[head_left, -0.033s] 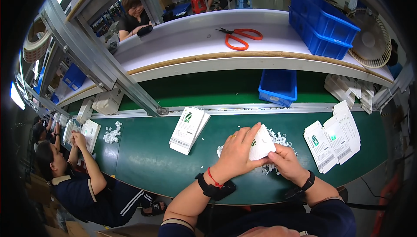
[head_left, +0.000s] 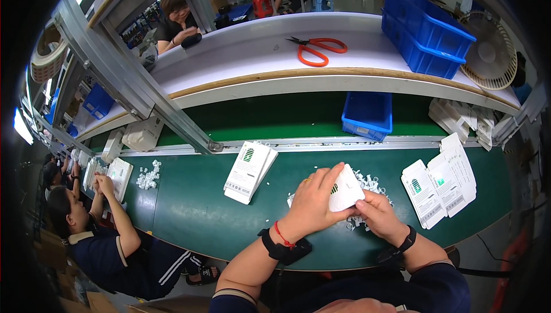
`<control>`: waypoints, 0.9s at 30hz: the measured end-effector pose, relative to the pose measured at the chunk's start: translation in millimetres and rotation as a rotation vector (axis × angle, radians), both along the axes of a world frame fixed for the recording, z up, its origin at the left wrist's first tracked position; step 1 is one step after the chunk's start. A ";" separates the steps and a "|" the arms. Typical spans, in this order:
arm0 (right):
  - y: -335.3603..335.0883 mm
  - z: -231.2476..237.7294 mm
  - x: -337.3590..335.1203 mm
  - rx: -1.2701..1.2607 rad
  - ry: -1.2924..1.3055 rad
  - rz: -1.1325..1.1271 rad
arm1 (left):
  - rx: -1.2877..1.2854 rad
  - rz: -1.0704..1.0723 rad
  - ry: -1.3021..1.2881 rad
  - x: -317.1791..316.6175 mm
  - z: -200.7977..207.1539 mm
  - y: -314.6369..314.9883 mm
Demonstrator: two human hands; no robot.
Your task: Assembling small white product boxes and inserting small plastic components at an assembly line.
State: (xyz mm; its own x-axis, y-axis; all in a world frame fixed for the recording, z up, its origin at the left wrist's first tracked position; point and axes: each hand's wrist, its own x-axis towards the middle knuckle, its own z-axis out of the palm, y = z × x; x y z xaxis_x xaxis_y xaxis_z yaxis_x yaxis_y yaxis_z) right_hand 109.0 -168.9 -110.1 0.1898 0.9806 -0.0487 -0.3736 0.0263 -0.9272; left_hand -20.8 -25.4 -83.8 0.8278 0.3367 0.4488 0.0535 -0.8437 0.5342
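1. Gripping a white carton [head_left: 348,191] of smooth, thin card, the left hand [head_left: 314,199] and right hand [head_left: 380,214] meet above the near middle of the green tabletop [head_left: 195,221], a smooth sheet with a curved look.
2. Left-hand fingers lie close together over the carton's left and far side, the thumb pressed along its near edge; right-hand thumb and forefinger pinch its near right corner. The remaining right fingertips are hidden, and their state cannot be told.
3. The carton is a flat-sided block with rounded-looking corners and a small green print beside the left fingers. Its exposed end points right, tilted; the left hand covers the rest, so the long axis cannot be told.
4. Beneath and beyond the hands, small white plastic clips [head_left: 370,182], ring-like and glossy, form a loose heap.
5. To the left, a carton stack [head_left: 248,172] slants, long axis running near to far; to the right, flattened cartons [head_left: 443,182] overlap, their flaps pointing far.
6. Farther off are a blue plastic bin [head_left: 359,128] and, on the white shelf [head_left: 241,49], orange-handled snips [head_left: 306,42] whose blades point left.
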 end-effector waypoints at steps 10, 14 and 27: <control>1.0 -2.9 -2.9 0.102 0.153 -0.012 | -0.068 0.032 -0.151 2.7 3.4 -1.4; 1.9 1.6 -12.3 0.099 -0.018 -0.192 | 0.044 0.052 -0.193 2.3 4.1 -1.0; 0.8 6.0 -3.6 0.229 -0.899 -0.252 | 0.032 0.006 -0.088 1.1 1.3 -0.9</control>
State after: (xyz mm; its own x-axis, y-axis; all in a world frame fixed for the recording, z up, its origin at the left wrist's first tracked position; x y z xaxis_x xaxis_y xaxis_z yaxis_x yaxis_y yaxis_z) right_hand 105.4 -168.1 -104.1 0.2696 0.8733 0.4058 0.5159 0.2248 -0.8266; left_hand -19.6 -26.3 -82.5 0.7827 0.3261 0.5301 0.0131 -0.8602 0.5098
